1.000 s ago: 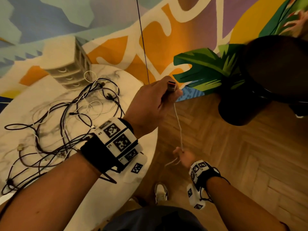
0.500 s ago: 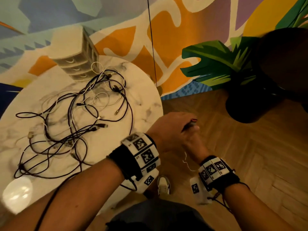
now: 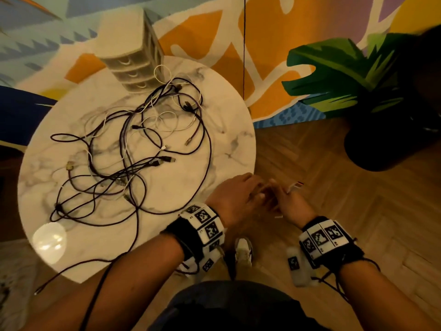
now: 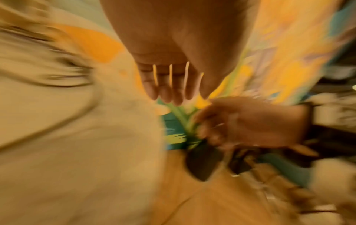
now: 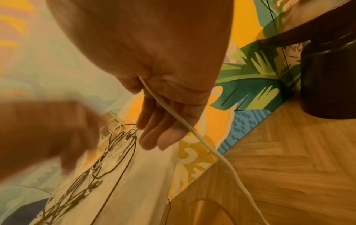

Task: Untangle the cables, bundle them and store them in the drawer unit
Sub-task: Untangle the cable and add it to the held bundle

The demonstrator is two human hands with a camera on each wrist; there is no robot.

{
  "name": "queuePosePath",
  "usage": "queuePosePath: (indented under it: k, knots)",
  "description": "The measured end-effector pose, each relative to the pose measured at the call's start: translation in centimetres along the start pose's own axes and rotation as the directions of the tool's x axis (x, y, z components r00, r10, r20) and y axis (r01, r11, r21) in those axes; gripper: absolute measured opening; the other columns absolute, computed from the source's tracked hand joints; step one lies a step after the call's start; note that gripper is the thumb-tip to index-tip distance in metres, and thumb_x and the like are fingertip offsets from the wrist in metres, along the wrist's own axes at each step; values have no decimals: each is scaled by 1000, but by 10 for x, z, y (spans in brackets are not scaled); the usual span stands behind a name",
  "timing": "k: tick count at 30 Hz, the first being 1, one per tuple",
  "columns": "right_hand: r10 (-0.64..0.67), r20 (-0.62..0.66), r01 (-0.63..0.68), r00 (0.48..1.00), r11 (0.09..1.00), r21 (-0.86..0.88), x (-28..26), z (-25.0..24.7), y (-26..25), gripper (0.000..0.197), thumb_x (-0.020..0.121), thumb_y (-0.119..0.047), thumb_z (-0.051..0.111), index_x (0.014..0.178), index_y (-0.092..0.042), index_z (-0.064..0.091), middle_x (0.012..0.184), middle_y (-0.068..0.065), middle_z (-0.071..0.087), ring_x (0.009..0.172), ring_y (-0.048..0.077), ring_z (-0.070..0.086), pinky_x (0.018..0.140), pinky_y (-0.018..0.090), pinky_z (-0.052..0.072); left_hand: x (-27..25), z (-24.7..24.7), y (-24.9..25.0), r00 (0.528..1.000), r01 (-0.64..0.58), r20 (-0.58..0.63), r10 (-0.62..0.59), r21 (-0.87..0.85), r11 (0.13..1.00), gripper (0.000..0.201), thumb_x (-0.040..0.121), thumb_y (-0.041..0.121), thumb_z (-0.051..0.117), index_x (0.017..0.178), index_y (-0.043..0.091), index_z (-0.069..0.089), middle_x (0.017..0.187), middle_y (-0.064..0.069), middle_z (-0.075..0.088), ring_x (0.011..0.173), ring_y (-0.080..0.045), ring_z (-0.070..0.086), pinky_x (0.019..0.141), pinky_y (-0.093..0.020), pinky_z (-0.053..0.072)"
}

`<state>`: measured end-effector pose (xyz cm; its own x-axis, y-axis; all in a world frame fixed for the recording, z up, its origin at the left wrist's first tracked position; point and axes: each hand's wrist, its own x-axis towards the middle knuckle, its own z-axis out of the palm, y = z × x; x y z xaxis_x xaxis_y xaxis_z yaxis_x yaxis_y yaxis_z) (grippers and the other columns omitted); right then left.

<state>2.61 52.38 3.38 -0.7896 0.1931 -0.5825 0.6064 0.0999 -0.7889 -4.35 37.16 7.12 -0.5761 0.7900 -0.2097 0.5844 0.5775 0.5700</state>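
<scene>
A tangle of black and white cables (image 3: 143,149) lies spread on the round marble table (image 3: 229,130). The beige drawer unit (image 3: 130,56) stands at the table's far edge, its drawers closed. My two hands meet just off the table's right edge, above the floor. My right hand (image 3: 284,201) holds a white cable (image 5: 185,123) that leaves the thumb crease, crosses the loosely straight fingers (image 5: 154,137) and hangs toward the floor. Its red-tipped plug (image 3: 296,185) sticks out beside that hand. My left hand (image 3: 253,187) touches the right one, its fingers (image 4: 169,91) straight in the blurred left wrist view.
A dark plant pot (image 3: 381,144) with green leaves stands on the wooden floor to the right. A painted wall runs behind the table. One black cable (image 3: 95,283) hangs over the table's near edge. A white shoe (image 3: 243,252) is below my hands.
A second ago my left hand held the plug high, the white cable stretched down to my right hand. Both hands have come together low by the table edge, and the left fingers have straightened.
</scene>
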Motion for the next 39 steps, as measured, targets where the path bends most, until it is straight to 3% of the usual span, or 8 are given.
queuePosePath:
  k: [6,11,16,21,25,28,33,39]
  knots:
    - [-5,-6,5,1000,999,31,17,31,-6,47,102,-37,28,95,-7,63,74,8,67,57,17,58,52,27,45,-98,-8,-141,819,474,113,-562,418,775,41,94,42,37,126,16,46,126,-7,53,113,-29,54,84,-35,45]
    - [-2,54,2,999,1000,11,28,58,-12,45,102,-36,28,90,-10,63,74,8,66,56,16,58,47,22,45,-190,-3,-192,637,651,108,-763,454,608,60,90,53,40,141,23,27,139,-4,45,120,-25,50,93,-38,46]
    - [-42,162,51,986,997,-54,30,94,-18,45,103,-33,28,93,-5,63,74,11,66,59,20,58,49,25,43,-215,15,-193,589,778,-38,-807,299,553,64,91,50,43,144,22,22,137,-4,43,115,-26,52,86,-39,48]
    - [-41,197,53,980,997,-58,23,111,-17,45,102,-32,30,96,-1,62,76,15,66,59,21,57,51,27,42,-215,11,-203,310,951,-43,-950,5,310,45,95,45,36,127,13,36,118,-15,59,102,-35,59,83,-40,46]
    - [-25,242,42,970,997,-62,16,129,-14,42,102,-31,31,97,-1,60,75,16,64,59,22,55,52,29,41,-196,1,-186,520,845,40,-853,120,521,40,96,41,39,125,14,44,119,-14,58,105,-33,57,83,-36,43]
    - [-72,294,116,953,984,-134,13,147,-9,33,102,-32,32,110,-10,55,71,10,65,56,21,54,51,30,42,-166,-14,-164,647,754,-65,-760,-95,650,26,93,36,47,102,12,51,98,-13,63,91,-32,59,69,-33,41]
    - [-169,486,266,857,954,-138,-2,178,-25,28,101,-32,33,129,-33,37,61,6,55,49,15,44,47,29,39,-125,-47,-139,630,473,-169,-758,-690,548,13,92,21,50,79,16,51,62,-5,60,59,-25,56,61,-37,49]
    - [-178,546,283,819,952,-114,-8,196,-34,24,101,-32,37,114,-20,53,55,2,51,44,3,44,47,12,35,-117,-64,-127,608,188,-103,-788,-945,268,19,96,14,44,79,7,50,54,-7,59,42,-18,47,45,-26,42]
